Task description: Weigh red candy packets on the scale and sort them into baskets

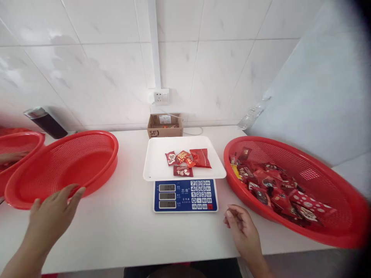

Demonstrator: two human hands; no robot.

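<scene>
My left hand (53, 214) is at the near rim of an oval red plastic basket (98, 181), its fingers over the edge and its thumb on the outer side. My right hand (242, 227) hovers by the lower right corner of a digital scale (185, 196), fingers loosely curled and nothing visible in them. On the scale's white tray (156, 154) lie several small red snack packets (200, 158). To the right, a second red basket (348, 208) holds a pile of wrapped snacks (269, 181) in mostly red packaging.
Another person's hand (13, 156) reaches into a further red basket (26, 139) at the far left. A dark bottle (50, 123) leans by the wall. Behind the scale are a cardboard box (165, 132), a cable and a wall socket (161, 96). Clear plastic (251, 116) lies at back right.
</scene>
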